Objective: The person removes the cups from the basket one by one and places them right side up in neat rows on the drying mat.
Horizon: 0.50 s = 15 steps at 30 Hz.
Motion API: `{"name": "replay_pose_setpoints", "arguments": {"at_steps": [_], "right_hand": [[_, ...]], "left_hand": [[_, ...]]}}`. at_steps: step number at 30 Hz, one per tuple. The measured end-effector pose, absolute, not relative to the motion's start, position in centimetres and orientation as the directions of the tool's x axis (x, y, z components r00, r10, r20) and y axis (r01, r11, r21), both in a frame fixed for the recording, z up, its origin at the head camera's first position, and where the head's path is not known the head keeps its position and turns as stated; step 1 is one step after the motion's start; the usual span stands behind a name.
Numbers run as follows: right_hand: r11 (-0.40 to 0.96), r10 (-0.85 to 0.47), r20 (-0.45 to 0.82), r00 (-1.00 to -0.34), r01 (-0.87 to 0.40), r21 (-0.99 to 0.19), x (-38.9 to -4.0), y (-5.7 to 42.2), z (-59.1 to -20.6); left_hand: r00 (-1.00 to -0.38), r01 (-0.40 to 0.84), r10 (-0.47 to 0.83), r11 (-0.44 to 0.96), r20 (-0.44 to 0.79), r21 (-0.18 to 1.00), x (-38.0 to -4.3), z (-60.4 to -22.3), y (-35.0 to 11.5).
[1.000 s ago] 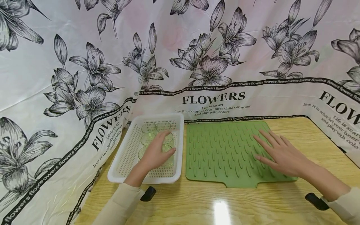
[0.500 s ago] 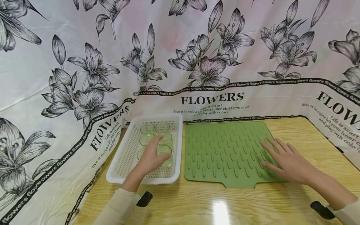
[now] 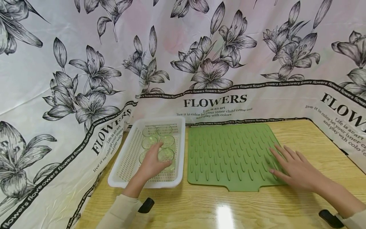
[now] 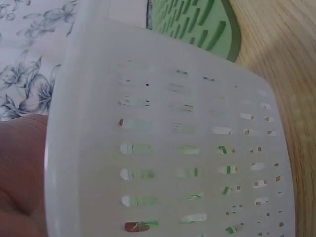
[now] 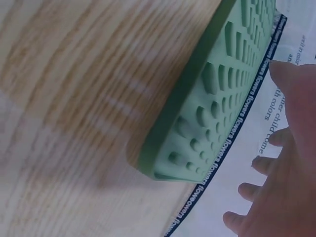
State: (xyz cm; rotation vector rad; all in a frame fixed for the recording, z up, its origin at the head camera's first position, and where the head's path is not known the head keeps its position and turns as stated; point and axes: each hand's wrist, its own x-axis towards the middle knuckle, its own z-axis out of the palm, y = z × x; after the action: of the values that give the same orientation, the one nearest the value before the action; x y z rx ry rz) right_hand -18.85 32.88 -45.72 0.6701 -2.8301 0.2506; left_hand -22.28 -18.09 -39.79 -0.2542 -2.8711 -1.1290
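Note:
In the head view my left hand (image 3: 151,163) hovers over a white perforated basket (image 3: 168,184), fingers loosely extended and thumb apart. Several clear round glasses (image 3: 166,155) stand inside it in two columns; my hand hides part of the nearer ones. From the left wrist, the basket's slotted wall (image 4: 108,163) fills most of the picture, with a bit of the hand (image 4: 22,182) behind its rim. My right hand (image 3: 298,170) is spread above the right edge of a green ridged mat (image 3: 228,152), holding nothing. The right wrist view shows its fingers (image 5: 264,165) apart from the mat.
Basket and mat lie side by side on a light wooden table (image 3: 200,206), a narrow gap between them. A floral printed cloth (image 3: 160,73) hangs behind and along the left. Each wrist carries a small black device (image 3: 146,205).
My left hand has drawn back a little, leftward and toward me, uncovering more of the glasses. The right hand has shifted right and slightly nearer. Basket and mat stay in place.

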Motion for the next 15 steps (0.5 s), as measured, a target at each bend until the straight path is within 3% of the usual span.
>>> {"name": "replay_pose_setpoints", "arguments": {"at_steps": [15], "right_hand": [[0.891, -0.4, 0.21, -0.892, -0.432, -0.14, -18.13, 33.23, -46.43]], "left_hand": [[-0.986, 0.168, 0.122, 0.725, 0.116, 0.668, -22.09, -40.17, -18.09]]}}
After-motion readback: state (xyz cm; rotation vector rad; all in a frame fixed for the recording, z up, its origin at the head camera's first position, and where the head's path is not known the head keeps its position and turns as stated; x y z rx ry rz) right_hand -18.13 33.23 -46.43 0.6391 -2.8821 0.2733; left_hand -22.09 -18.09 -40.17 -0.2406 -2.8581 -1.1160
